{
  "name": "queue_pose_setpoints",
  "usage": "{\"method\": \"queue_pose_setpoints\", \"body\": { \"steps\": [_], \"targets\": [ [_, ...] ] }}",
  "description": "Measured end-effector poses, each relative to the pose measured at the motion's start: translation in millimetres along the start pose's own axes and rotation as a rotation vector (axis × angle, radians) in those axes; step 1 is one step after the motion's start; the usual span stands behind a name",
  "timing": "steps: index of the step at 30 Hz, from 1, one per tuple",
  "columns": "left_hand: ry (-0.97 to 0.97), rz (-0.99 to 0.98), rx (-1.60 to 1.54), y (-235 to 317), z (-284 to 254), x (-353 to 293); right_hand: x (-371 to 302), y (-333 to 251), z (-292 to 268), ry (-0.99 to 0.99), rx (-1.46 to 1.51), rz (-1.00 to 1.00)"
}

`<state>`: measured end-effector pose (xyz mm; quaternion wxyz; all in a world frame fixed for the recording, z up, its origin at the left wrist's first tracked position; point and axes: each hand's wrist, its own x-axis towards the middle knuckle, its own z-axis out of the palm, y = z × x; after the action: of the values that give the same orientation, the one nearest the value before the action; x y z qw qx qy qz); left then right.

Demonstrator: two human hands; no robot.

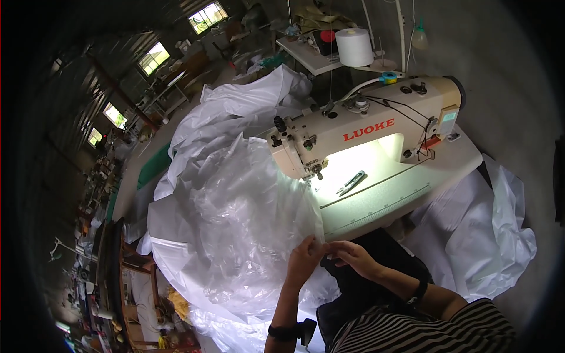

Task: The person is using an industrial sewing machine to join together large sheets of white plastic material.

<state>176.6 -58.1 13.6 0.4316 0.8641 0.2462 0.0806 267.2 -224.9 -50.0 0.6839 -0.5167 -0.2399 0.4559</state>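
Observation:
A large, crumpled translucent plastic sheet [241, 200] spreads over the left of the sewing machine table and hangs down its front. Its right edge runs from under the needle area of the white sewing machine [359, 120] down to my hands. My left hand [305, 257] is closed, pinching that edge near the table's front. Beside it, my right hand [356, 259] has its fingers drawn together on the same edge, the fingertips almost touching my left hand. Thread snips [352, 183] with a pale green handle lie on the lit machine bed.
A white thread cone [355, 48] stands behind the machine. More white sheeting [471, 235] is heaped at the right, below the table. A wooden frame [138, 265] stands at the left, and cluttered benches line the windowed wall beyond. Dark cloth [376, 265] covers my lap.

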Motion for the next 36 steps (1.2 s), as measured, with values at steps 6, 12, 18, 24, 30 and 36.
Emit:
{"method": "queue_pose_setpoints", "body": {
  "steps": [6, 12, 18, 24, 30, 36],
  "targets": [
    [0.058, 0.074, 0.107, 17.3, 4.9, -8.9, -6.7, -27.3, -0.1, -0.045, -0.259, -0.058],
    [-0.081, 0.093, 0.226, 18.7, 1.7, -6.3, 14.5, -73.9, -29.0, 0.214, -1.345, -0.712],
    [-0.200, 0.146, 0.184, 5.5, -2.2, 5.8, 42.0, -65.3, -25.6, -0.087, -1.581, -0.735],
    [-0.345, 0.095, -0.084, 0.9, -6.5, 13.0, 48.2, -62.1, -26.0, 0.021, -1.615, -0.902],
    [-0.162, 0.458, 0.360, 20.2, -0.9, -4.6, 46.0, -58.7, -29.4, -0.006, -1.553, -1.050],
    [0.249, 0.440, 0.804, 15.4, 3.3, -13.8, 61.0, -50.4, -24.6, 0.130, -1.497, -1.023]
  ]
}}
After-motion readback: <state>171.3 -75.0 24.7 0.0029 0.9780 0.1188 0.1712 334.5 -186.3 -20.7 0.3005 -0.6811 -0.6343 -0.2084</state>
